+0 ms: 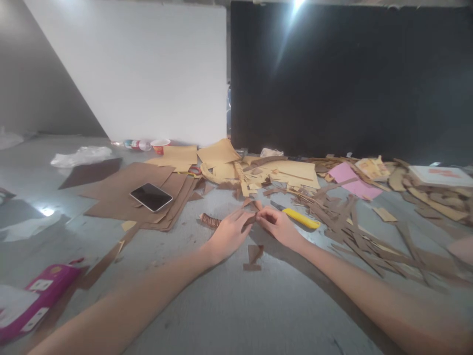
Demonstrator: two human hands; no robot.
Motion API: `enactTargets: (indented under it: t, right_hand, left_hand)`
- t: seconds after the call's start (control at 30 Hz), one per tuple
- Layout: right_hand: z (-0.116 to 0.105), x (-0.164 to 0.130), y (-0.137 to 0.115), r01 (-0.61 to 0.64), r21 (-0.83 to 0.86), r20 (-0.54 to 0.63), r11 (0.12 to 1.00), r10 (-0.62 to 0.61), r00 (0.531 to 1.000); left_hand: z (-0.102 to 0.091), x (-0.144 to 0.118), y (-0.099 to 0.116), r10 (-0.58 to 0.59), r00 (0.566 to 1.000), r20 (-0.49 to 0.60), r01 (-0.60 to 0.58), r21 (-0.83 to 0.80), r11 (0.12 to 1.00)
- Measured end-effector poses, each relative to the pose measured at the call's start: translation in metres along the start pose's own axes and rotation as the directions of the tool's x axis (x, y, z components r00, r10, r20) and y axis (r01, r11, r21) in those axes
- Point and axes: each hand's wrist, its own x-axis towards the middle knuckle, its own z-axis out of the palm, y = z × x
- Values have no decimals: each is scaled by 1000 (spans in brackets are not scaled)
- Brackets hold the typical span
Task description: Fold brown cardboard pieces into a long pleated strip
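At the middle of the table my left hand and my right hand meet, both closed on a small strip of brown cardboard. Its ends are partly covered by my fingers. Just left of my left hand lies a ridged brown piece with many fine folds or slats. A yellow utility knife rests right of my right hand, its blade out and pointing left. Below my hands a small brown cardboard scrap lies flat. Another brown scrap sits just beyond my fingertips.
Brown cardboard sheets lie at left under a phone. Cut brown strips pile up at right. Tan sheets, red-handled scissors and a paper cup are at the back. A magenta packet lies near left.
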Motion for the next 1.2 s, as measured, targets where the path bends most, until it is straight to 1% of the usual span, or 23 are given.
enactTargets:
  t: [0.13,0.2,0.33,0.4,0.53,0.73,0.93,1.07,1.2]
  right_hand:
    - [1,0,0,-9,13,-19,1000,9,1000]
    - [0,-1,0,3,15,-62,1000,-2,998]
    - [-1,0,4,13,-10,-152,1000,-14,988]
    - [-2,0,6,23,-23,-156,999,-26,987]
    - [-2,-1,4,71,-50,-147,996,-78,986]
    - [-1,-2,1,105,-63,-143,992,-113,983]
    - [-1,-2,6,87,-59,-163,994,-95,982]
    - [0,-2,5,94,-56,-152,994,-102,983]
    - [0,-2,5,89,-56,-154,994,-97,983]
  left_hand:
    - [-1,0,0,-29,1000,4,29,6,1000]
    - [0,0,0,-35,999,-5,35,14,999]
    - [1,3,-3,-8,999,-50,11,67,998]
    - [1,4,-3,-26,998,-55,31,91,995]
    - [0,5,-2,-84,996,-19,86,110,990]
    - [-3,5,1,-56,998,-10,56,128,990]
    - [-4,5,3,-76,997,-5,76,104,992]
    - [-3,5,2,-94,996,-5,94,97,991]
    - [-3,4,1,-80,997,-19,82,92,992]
